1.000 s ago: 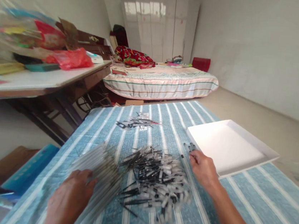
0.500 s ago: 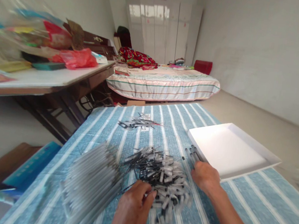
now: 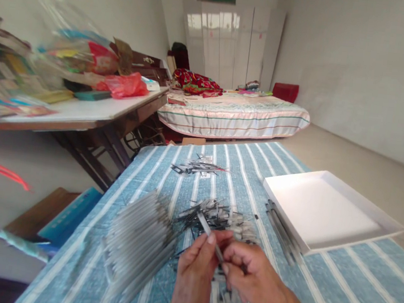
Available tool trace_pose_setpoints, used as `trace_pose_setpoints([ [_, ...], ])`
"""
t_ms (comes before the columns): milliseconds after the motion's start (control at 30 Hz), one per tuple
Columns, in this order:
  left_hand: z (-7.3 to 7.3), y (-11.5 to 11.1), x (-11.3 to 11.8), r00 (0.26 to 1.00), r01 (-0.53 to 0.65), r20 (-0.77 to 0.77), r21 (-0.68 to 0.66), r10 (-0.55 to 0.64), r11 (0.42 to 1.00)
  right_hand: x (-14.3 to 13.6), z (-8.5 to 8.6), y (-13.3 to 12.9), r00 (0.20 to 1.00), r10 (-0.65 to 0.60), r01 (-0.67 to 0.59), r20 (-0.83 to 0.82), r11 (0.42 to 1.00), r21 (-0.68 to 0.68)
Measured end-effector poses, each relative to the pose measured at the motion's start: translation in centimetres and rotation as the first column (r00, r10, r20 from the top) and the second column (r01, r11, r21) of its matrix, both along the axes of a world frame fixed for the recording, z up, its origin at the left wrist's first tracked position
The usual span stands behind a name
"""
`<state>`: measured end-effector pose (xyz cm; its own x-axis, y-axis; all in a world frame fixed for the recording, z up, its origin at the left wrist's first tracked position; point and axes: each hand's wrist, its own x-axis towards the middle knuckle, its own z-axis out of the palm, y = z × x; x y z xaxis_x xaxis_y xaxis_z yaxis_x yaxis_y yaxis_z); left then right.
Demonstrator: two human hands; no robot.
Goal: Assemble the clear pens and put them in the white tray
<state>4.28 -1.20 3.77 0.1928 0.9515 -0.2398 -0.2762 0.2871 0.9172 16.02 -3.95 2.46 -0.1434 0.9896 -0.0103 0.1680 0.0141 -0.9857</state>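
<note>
A slim pen with a pale, translucent end [image 3: 204, 223] slants between my two hands, over the pile of small parts. My left hand [image 3: 194, 265] pinches it near the pale end. The lower, darker end is in the fingers of my right hand [image 3: 256, 277]. Under and beyond the hands lies a loose heap of clear and black pen caps [image 3: 213, 211], partly hidden by them. To the left is a stack of grey, translucent pen barrels [image 3: 136, 246]. Several pens [image 3: 282, 231] lie side by side along the white box lid [image 3: 340, 216].
A blue striped cloth [image 3: 104, 237] covers the table. Farther back lies a small bunch of dark refills or sticks [image 3: 200, 168]. A cluttered side table [image 3: 119, 108] stands at left, with a blue box [image 3: 71, 214] below it. A bed [image 3: 235, 116] is beyond.
My right hand has come from the pens beside the lid to my left hand. The left hand has lifted from the cap heap, and both now hold one pen.
</note>
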Motion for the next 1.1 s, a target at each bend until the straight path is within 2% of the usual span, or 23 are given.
trace_pose_setpoints([
  [67, 0.3, 0.1, 0.1, 0.988, -0.08, 0.128, -0.068, 0.088, 0.994, -0.7, -0.2, 0.0, 0.992, 0.025, -0.036, -0.122, 0.996, -0.088],
  [133, 0.5, 0.2, 0.1, 0.972, -0.134, 0.176, -0.128, 0.155, 0.983, -1.0, -0.8, 0.0, 0.977, 0.075, -0.108, -0.199, 0.981, -0.16],
  [233, 0.6, 0.3, 0.2, 0.964, -0.15, 0.195, -0.171, 0.182, 0.974, -1.8, -1.7, 0.1, 0.959, 0.119, -0.176, -0.255, 0.961, -0.213],
  [333, 0.9, 1.2, -0.6, 0.948, -0.127, 0.273, -0.145, 0.163, 0.981, -2.9, -2.2, -0.3, 0.957, 0.124, -0.19, -0.262, 0.951, -0.244],
  [400, 1.7, 2.7, -2.3, 0.918, -0.171, 0.344, -0.11, 0.199, 0.979, -3.5, -2.3, -1.0, 0.971, 0.158, -0.201, -0.18, 0.945, -0.257],
  [433, 2.2, 3.7, -3.5, 0.881, -0.26, 0.389, -0.079, 0.27, 0.962, -3.7, -2.3, -1.5, 0.979, 0.175, -0.196, -0.107, 0.952, -0.235],
  [500, 3.3, 5.5, -6.2, 0.786, -0.427, 0.494, -0.001, 0.372, 0.904, -3.5, -2.4, -2.2, 0.984, 0.16, -0.15, 0.075, 0.981, -0.121],
  [533, 3.8, 6.2, -7.4, 0.767, -0.491, 0.499, 0.053, 0.403, 0.869, -3.2, -2.5, -2.4, 0.979, 0.115, -0.111, 0.168, 0.993, -0.033],
  [567, 4.0, 6.6, -8.3, 0.811, -0.473, 0.434, 0.093, 0.392, 0.876, -2.7, -2.5, -2.4, 0.966, 0.048, -0.061, 0.253, 0.997, 0.045],
  [600, 4.0, 6.6, -8.8, 0.877, -0.398, 0.337, 0.107, 0.343, 0.911, -2.0, -2.4, -2.2, 0.943, -0.007, -0.028, 0.333, 0.995, 0.101],
  [667, 3.1, 5.7, -8.6, 0.973, -0.166, 0.166, 0.018, 0.16, 0.986, -0.7, -2.4, -1.3, 0.855, -0.117, 0.042, 0.506, 0.987, 0.156],
  [700, 2.3, 4.9, -8.1, 0.991, -0.067, 0.113, -0.042, 0.071, 0.997, 0.0, -2.3, -0.6, 0.789, -0.157, 0.057, 0.594, 0.981, 0.184],
  [767, 0.5, 3.4, -6.8, 0.998, 0.05, 0.033, -0.13, -0.046, 0.99, 1.0, -2.3, 0.7, 0.675, -0.227, 0.096, 0.702, 0.97, 0.222],
  [833, -1.0, 2.2, -5.6, 0.977, 0.195, -0.053, -0.179, -0.208, 0.964, 1.5, -2.4, 1.6, 0.637, -0.301, 0.162, 0.71, 0.952, 0.259],
  [867, -1.6, 1.8, -5.2, 0.958, 0.247, -0.103, -0.181, -0.268, 0.952, 1.6, -2.4, 1.9, 0.661, -0.331, 0.195, 0.673, 0.942, 0.272],
  [933, -2.3, 1.4, -4.7, 0.904, 0.336, -0.22, -0.169, -0.367, 0.927, 1.6, -2.4, 2.1, 0.77, -0.346, 0.231, 0.536, 0.934, 0.272],
  [1000, -2.6, 1.3, -4.4, 0.819, 0.424, -0.361, -0.141, -0.445, 0.895, 1.4, -2.5, 2.1, 0.883, -0.289, 0.216, 0.371, 0.95, 0.227],
  [1100, -2.6, 1.2, -4.2, 0.677, 0.53, -0.585, -0.034, -0.447, 0.847, 1.1, -2.6, 2.1, 0.954, -0.183, 0.152, 0.239, 0.978, 0.141],
])
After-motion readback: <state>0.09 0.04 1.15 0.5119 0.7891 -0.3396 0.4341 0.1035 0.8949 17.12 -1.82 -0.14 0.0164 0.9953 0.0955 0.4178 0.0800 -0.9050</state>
